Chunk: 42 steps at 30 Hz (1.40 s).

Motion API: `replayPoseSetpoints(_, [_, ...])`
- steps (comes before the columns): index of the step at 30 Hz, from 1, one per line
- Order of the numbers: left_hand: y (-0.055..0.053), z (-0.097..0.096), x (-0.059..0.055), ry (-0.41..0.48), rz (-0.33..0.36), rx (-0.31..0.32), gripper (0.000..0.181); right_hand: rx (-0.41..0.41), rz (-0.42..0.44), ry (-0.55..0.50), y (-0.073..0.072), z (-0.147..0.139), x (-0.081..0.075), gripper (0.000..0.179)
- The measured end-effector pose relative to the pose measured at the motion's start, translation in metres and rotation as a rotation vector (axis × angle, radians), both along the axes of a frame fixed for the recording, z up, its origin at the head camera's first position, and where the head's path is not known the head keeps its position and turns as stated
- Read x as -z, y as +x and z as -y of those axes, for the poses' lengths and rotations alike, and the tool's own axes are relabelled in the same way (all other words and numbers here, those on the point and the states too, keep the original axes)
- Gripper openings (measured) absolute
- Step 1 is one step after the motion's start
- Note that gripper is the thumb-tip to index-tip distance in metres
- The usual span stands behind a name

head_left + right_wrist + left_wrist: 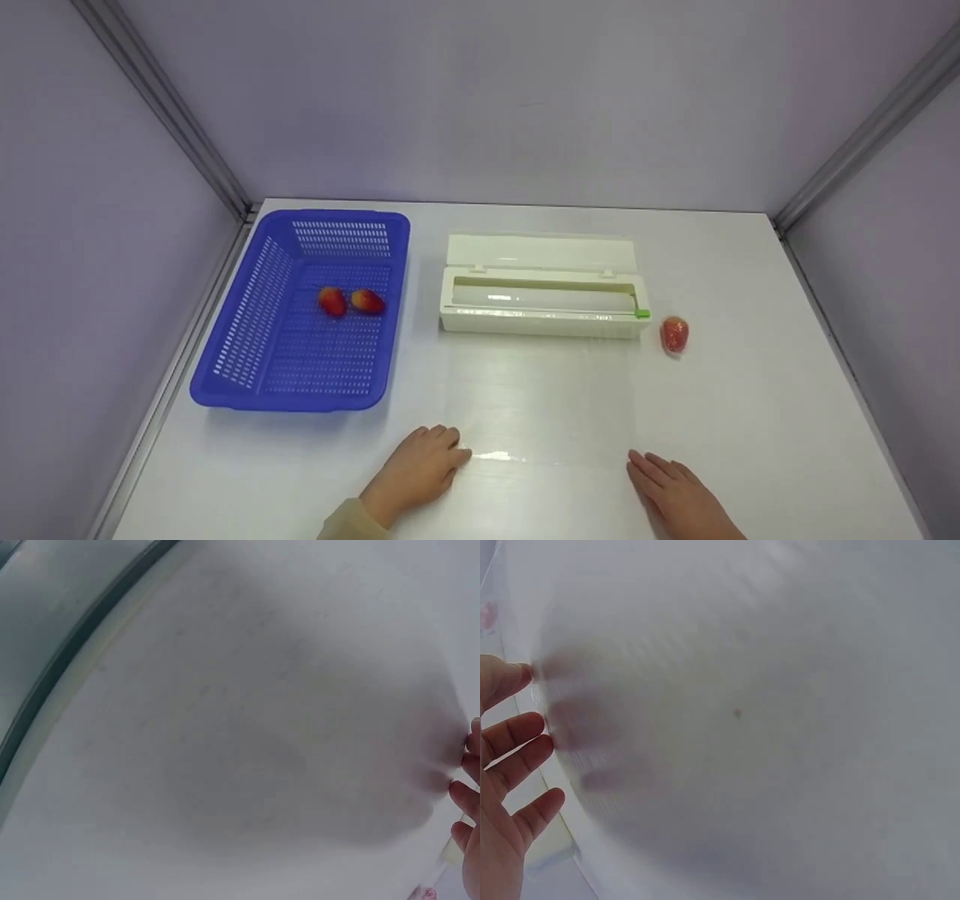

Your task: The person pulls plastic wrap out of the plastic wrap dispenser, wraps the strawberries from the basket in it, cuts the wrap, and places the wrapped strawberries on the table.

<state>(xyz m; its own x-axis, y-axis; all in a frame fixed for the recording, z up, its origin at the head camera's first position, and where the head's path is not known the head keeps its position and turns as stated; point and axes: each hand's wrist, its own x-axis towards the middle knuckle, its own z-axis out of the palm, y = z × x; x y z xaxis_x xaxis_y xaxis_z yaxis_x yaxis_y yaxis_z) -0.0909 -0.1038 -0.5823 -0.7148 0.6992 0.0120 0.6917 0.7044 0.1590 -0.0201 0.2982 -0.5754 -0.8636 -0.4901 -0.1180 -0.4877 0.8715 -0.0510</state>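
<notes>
A sheet of clear cling film [540, 412] lies on the white table, running from the dispenser box [544, 324] toward the front. At the film's front left corner my left hand [420, 469] rests with its fingertips on the table. The left wrist view shows these fingers [529, 754] spread and touching the surface. My right hand [679, 491] lies by the front right corner, fingers extended and fingertips down. In the right wrist view only some right fingertips [465, 799] show at the edge. The box's lid [541, 253] is raised, with a roll [544, 298] inside.
A film-wrapped red and yellow fruit [675, 335] sits right of the box. On the left stands a blue plastic basket [300, 401] holding two similar fruits [331, 301]. A green slider [642, 313] is at the box's right end. Pale walls [495, 105] enclose the table.
</notes>
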Motion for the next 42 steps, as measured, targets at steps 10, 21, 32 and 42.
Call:
replayPoseSetpoints(10, [0.005,-0.002,0.001,-0.022,-0.010,-0.019,0.017,0.103,-0.235,-0.229,-0.030,0.026,-0.016,0.010])
replayPoseSetpoints(21, [0.003,0.001,-0.005,-0.001,0.001,-0.005,0.017,-0.207,-0.089,-0.337,-0.057,0.113,0.003,0.037])
replayPoseSetpoints(32, [-0.001,0.016,-0.027,0.143,-0.034,-0.070,0.010,-0.176,-0.021,-0.282,-0.051,0.122,0.014,0.035])
replayPoseSetpoints(42, [-0.060,0.059,-0.099,0.669,-0.390,-0.238,0.011,-0.206,-0.114,-0.297,-0.051,0.120,0.021,0.036])
